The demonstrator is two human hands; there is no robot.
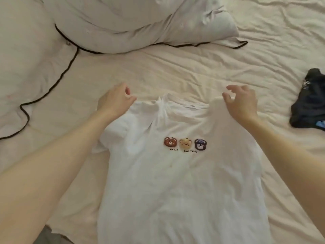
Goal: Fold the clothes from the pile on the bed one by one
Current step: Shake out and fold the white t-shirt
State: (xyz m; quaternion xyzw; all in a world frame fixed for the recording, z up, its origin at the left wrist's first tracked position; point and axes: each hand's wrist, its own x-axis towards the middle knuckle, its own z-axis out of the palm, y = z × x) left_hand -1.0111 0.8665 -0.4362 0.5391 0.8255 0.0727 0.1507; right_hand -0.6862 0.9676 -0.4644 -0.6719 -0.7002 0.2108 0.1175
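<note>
A white T-shirt (175, 173) with three bear faces printed on the chest lies face up on the bed, collar away from me; its left shoulder is rumpled. My left hand (116, 100) hovers at the shirt's left shoulder with fingers loosely curled, and no cloth shows between them. At the right shoulder, my right hand (241, 101) is also loosely curled with its thumb and fingers apart and nothing in them. A dark crumpled garment (309, 101) lies at the right edge of the bed.
The bed is covered by a wrinkled cream sheet (193, 71). A large pale pillow (131, 20) lies at the back. Another cushion with dark piping (22, 64) fills the left side.
</note>
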